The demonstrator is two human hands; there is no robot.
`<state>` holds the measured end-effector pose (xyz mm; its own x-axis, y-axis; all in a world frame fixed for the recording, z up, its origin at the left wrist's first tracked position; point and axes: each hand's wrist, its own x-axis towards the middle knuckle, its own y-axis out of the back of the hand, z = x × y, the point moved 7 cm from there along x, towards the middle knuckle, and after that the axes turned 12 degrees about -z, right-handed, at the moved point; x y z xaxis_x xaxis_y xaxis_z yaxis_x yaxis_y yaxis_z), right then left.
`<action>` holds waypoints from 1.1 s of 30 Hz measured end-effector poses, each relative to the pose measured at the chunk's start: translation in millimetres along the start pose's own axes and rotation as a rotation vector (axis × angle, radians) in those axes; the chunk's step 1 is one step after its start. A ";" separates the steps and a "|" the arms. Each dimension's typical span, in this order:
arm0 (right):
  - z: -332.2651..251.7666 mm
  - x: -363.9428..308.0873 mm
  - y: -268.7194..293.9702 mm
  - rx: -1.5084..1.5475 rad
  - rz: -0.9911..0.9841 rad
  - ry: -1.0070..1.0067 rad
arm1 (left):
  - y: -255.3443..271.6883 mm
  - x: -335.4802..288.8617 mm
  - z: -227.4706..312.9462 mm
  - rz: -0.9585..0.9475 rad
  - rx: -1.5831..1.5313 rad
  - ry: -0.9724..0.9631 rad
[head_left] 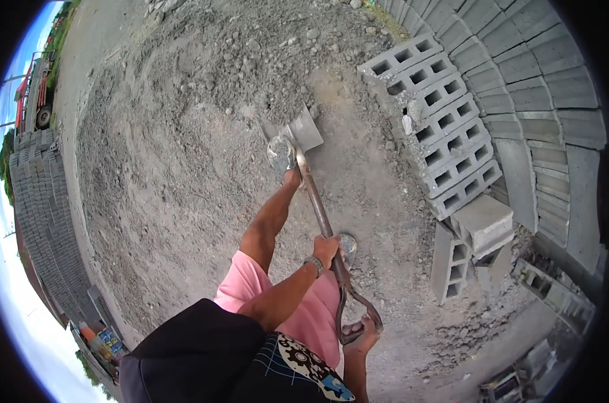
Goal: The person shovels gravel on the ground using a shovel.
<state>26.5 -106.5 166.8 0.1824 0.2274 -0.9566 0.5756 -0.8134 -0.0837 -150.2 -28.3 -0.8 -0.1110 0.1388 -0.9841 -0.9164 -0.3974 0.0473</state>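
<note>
A shovel (pixel 323 213) with a dusty grey blade (pixel 306 131) and a brown shaft slants from the gravelly ground down to my body. My left hand (pixel 326 251), a watch on its wrist, is wrapped round the lower part of the shaft close to the grip. At the end, my right hand (pixel 363 334) is closed on the D-shaped handle (pixel 348 302). The blade rests at the ground, just beyond my dusty left foot (pixel 281 154). Part of the blade is hidden by that foot and the shaft. My right foot (pixel 348 248) shows beside my left hand.
Loose grey gravel and sand (pixel 183 174) spread to the left and ahead. Hollow concrete blocks (pixel 445 121) line the right side, with more stacked blocks (pixel 539 87) behind. Single blocks (pixel 482 225) stand nearer. Far left are a block stack (pixel 39 201) and a truck (pixel 39 97).
</note>
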 end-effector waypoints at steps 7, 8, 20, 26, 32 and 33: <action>38.5 -57.5 -14.0 0.055 -0.112 0.039 | 21.8 9.7 34.9 -0.124 -0.041 -0.089; 38.2 -51.0 1.3 0.005 -0.083 0.033 | 21.9 9.2 18.4 -0.109 0.005 -0.098; 48.7 -28.4 -30.6 0.193 -0.180 -0.012 | 35.8 8.5 9.9 -0.059 0.076 -0.052; 73.3 -15.1 -41.9 0.219 -0.119 -0.045 | 36.8 44.9 73.8 -0.077 0.117 -0.171; 80.9 -0.7 -27.1 0.198 -0.157 -0.005 | 30.5 46.5 75.0 -0.137 0.199 -0.185; 76.9 -7.0 -19.7 0.143 -0.129 0.019 | 33.6 43.3 63.9 -0.112 0.176 -0.148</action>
<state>-47.4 -133.2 153.7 0.1300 0.3435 -0.9301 0.4759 -0.8446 -0.2454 -210.3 22.3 -30.9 -0.0482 0.3093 -0.9497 -0.9776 -0.2096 -0.0186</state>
